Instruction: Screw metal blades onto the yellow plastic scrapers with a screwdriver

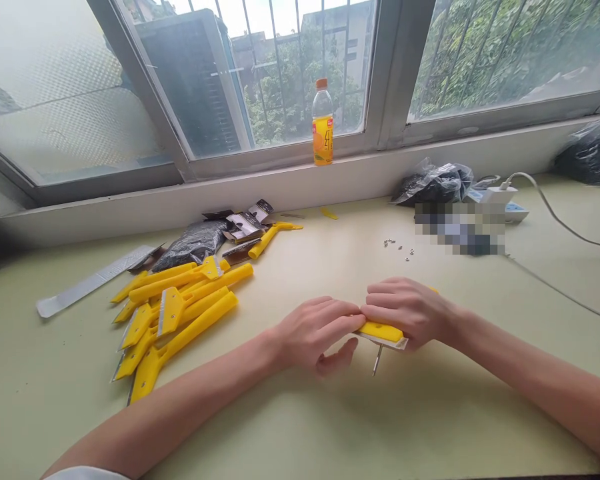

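Observation:
My right hand [405, 310] is closed around a yellow scraper [383, 331], whose head faces me with a pale blade edge along its lower side. Most of its handle is hidden by that hand. A thin metal shaft [377, 360] sticks out below the head; where its other end goes is hidden. The fingertips of my left hand [317, 333] hold the scraper's left end, with the thumb lower and a little apart. Beyond my hands lie several small metal screws or nuts [400, 247], too small to tell which.
Several yellow scrapers [190, 327] are piled at left. Behind them are a black plastic bag [195, 243], dark cardboard packaging [245, 223] and a yellow handle [270, 240]. A juice bottle [323, 123] stands on the sill. A power strip [515, 212] with cables lies at right.

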### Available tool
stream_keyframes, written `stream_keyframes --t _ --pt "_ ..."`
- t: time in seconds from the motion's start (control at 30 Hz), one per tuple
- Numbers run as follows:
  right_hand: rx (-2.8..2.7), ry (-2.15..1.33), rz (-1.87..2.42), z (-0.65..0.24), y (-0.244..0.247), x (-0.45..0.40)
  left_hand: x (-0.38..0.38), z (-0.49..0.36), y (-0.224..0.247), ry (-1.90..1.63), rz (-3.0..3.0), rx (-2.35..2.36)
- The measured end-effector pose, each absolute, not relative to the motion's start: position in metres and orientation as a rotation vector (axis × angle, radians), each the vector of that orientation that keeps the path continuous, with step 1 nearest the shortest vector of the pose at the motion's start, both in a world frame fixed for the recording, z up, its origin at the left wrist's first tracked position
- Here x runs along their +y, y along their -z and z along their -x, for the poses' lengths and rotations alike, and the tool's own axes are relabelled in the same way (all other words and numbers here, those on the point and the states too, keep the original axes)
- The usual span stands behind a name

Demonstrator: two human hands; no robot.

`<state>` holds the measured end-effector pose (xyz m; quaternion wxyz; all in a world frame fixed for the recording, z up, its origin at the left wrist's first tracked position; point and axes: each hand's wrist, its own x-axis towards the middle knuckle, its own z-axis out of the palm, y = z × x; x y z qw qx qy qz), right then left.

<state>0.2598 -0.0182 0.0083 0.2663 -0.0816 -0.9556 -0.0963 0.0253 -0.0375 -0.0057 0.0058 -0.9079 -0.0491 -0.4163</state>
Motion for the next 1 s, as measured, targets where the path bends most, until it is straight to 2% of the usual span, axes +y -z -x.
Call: stream_keyframes --t 1.0 --pt "-2.537 0.234 0.161 -0.256 -0.014 -0.0268 -0.036 -0.0241 0.0023 1.421 2.895 -0.013"
